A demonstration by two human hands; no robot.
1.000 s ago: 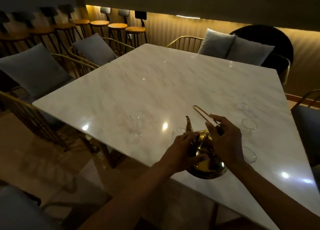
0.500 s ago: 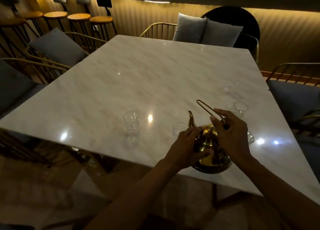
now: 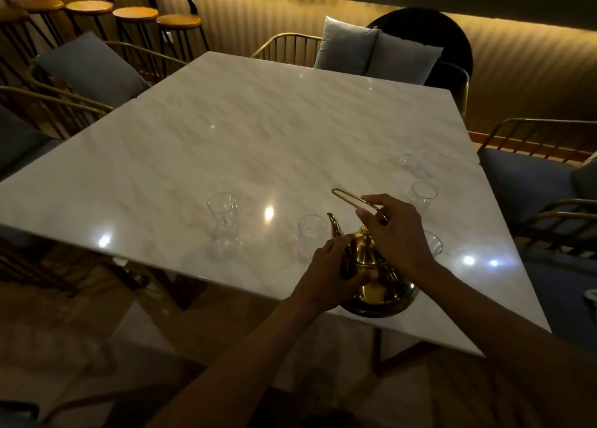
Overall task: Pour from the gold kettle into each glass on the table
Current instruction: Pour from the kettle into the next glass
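The gold kettle (image 3: 378,293) stands on the marble table (image 3: 258,143) near its front edge, spout pointing away. My left hand (image 3: 329,272) is wrapped around the kettle's left side. My right hand (image 3: 397,234) pinches the thin wire handle above the lid. Clear glasses stand around it: one at the left (image 3: 223,224), one just left of the spout (image 3: 311,235), one at the right (image 3: 421,195), one partly hidden behind my right hand (image 3: 434,243), and a faint one farther back (image 3: 403,161).
Chairs with grey cushions (image 3: 90,69) ring the table, with another pair of cushions (image 3: 374,51) at the far side. A row of wooden bar stools (image 3: 135,14) lines the back left wall. A blue seat (image 3: 533,182) sits at the right.
The view has shifted so the table sits more centred. Both hands keep their hold on the kettle, which stays on the table.
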